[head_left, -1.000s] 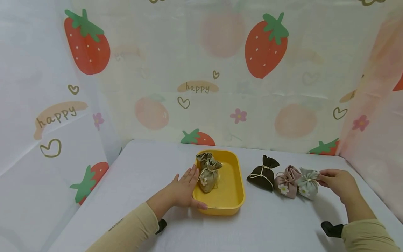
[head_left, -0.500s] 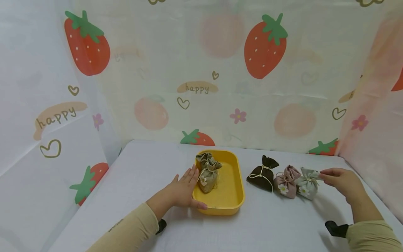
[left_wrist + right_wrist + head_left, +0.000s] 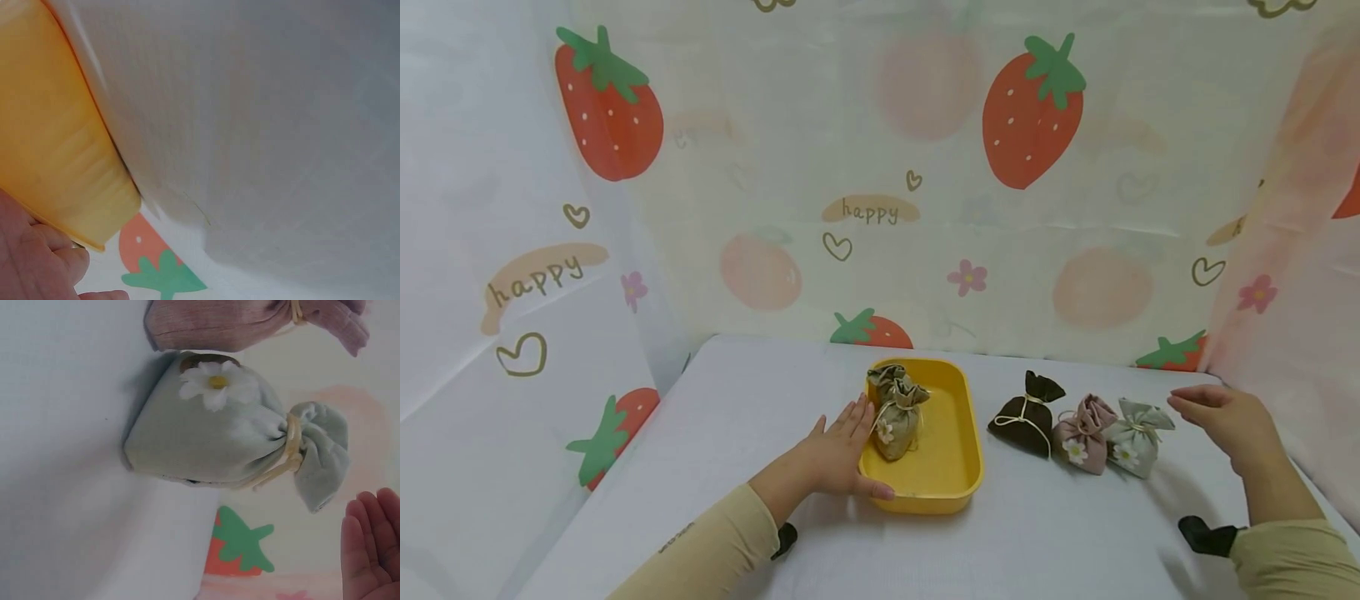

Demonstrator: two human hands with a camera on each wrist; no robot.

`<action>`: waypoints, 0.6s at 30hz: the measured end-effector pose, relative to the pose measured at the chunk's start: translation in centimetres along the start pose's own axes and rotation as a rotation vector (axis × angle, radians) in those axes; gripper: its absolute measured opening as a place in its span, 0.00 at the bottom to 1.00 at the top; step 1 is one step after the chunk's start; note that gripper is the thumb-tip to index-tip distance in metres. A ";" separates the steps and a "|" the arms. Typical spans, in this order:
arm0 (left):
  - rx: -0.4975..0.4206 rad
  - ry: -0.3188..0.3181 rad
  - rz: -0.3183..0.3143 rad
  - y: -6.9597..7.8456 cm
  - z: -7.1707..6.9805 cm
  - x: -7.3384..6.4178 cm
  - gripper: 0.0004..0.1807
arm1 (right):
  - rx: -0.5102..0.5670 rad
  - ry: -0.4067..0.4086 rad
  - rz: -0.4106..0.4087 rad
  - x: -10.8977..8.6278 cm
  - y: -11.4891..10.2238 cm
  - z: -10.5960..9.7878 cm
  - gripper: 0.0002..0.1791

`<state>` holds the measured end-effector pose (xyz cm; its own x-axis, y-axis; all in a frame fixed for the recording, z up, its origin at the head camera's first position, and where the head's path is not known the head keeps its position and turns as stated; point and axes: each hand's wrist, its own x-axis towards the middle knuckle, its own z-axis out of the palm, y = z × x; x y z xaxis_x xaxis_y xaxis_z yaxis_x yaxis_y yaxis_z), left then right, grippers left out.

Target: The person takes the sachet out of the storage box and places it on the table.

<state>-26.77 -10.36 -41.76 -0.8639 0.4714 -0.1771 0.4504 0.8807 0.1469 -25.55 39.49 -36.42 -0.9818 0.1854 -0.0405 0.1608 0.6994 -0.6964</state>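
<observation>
Left hand (image 3: 838,457) rests on the left side of the yellow tray (image 3: 946,433), fingers (image 3: 859,412) straight along the rim, thumb spread away toward the near left corner; not gripping anything. Inside the tray, against its left side: 2 olive bags, the front olive bag (image 3: 898,429) with a white flower, partly covering the rear olive bag (image 3: 887,377).

Right hand (image 3: 1228,425) is raised just right of the pale green bag (image 3: 1138,442), not touching it, holding nothing. Right wrist view shows its fingers straight and side by side; thumb out of that view.

Pale green bag stands upright on the white surface (image 3: 1037,533), neck tied with cream cord, 1 white daisy on front. It ends a row of 3, right of the tray: dark brown bag (image 3: 1022,425) nearest the tray, pink bag (image 3: 1084,429) in the middle, also with 1 daisy.

Both sleeves beige, with 1 black piece (image 3: 1208,536) sticking out at the right cuff. Behind: pale backdrop (image 3: 865,108) printed with strawberries, hearts and "happy".
</observation>
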 end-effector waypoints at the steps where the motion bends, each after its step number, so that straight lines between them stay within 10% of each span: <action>1: 0.002 -0.002 -0.002 0.0 0.0 0.0 0.71 | -0.003 0.001 -0.006 0.0 -0.1 0.0 0.39; 18: 0.000 0.003 -0.001 -0.1 0.0 0.0 0.71 | 0.015 0.018 -0.135 0.2 -4.6 1.9 0.37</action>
<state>-26.79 -10.40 -41.79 -0.8653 0.4700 -0.1742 0.4491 0.8813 0.1470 -26.65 34.96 -34.63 -0.9924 0.1031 0.0671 0.0260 0.7087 -0.7050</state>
